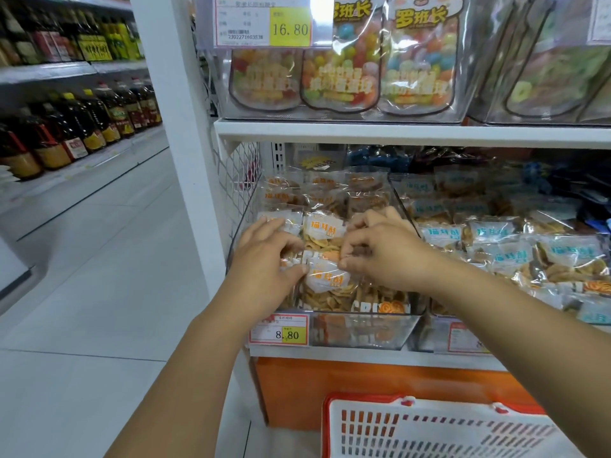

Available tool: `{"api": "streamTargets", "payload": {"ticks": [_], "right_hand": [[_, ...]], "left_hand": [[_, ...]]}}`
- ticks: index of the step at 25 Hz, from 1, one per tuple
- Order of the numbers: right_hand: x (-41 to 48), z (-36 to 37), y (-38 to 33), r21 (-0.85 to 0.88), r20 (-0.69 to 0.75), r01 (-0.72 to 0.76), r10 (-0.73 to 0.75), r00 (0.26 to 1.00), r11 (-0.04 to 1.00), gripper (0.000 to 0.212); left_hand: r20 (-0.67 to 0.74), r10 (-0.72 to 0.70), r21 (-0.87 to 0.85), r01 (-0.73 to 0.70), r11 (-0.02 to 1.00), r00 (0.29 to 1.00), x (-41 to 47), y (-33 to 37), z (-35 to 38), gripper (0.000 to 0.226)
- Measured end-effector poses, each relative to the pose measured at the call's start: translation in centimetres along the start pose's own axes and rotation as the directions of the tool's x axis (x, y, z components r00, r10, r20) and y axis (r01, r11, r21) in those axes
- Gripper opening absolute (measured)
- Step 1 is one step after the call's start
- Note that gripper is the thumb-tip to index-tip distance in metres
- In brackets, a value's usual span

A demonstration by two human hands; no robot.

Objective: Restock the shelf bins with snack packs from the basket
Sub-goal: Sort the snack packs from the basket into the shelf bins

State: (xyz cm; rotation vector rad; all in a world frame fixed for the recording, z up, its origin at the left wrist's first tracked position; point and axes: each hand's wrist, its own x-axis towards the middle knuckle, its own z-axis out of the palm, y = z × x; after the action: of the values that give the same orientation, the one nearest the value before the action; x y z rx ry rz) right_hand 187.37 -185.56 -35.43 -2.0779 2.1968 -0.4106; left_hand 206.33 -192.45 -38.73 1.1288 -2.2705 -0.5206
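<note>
Single head-worn wide-angle view, facing forward and slightly down, close to the shelf (363, 132) front, clear bin (360, 328) near centre, aisle floor (99, 259) at left, basket (429, 431) at lower edge

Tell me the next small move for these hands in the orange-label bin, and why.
Probably press the front snack pack down and let go. Both the left hand and right hand pinch its top edge inside the clear bin, which already looks nearly full, so it only needs seating before reaching back toward the basket below.
</note>
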Motion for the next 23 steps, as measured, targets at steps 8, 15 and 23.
{"api": "streamTargets", "payload": {"ticks": [8,15,23], "right_hand": [[-0.4,-2.7,0.5,-0.127,-0.060,-0.014,0.006,0.998,0.992,0.025],[-1.8,-3.5,2.4,-0.385,0.156,0.031,0.032,0.987,0.922,0.056],[-5.4,-4.2,4.0,-0.108,-0.282,-0.076,0.042,0.958,0.991,0.039]], "left_hand": [[0.043,0.005,0.008,-0.006,1.000,0.999,-0.2,0.1,-0.6,0.032],[0.086,0.068,0.201,-0.084,0.976,0.994,-0.5,1.1,1.4,0.039],[-0.047,0.096,0.188,-0.086,0.978,0.994,-1.1,3.4,1.3,0.039]]}}
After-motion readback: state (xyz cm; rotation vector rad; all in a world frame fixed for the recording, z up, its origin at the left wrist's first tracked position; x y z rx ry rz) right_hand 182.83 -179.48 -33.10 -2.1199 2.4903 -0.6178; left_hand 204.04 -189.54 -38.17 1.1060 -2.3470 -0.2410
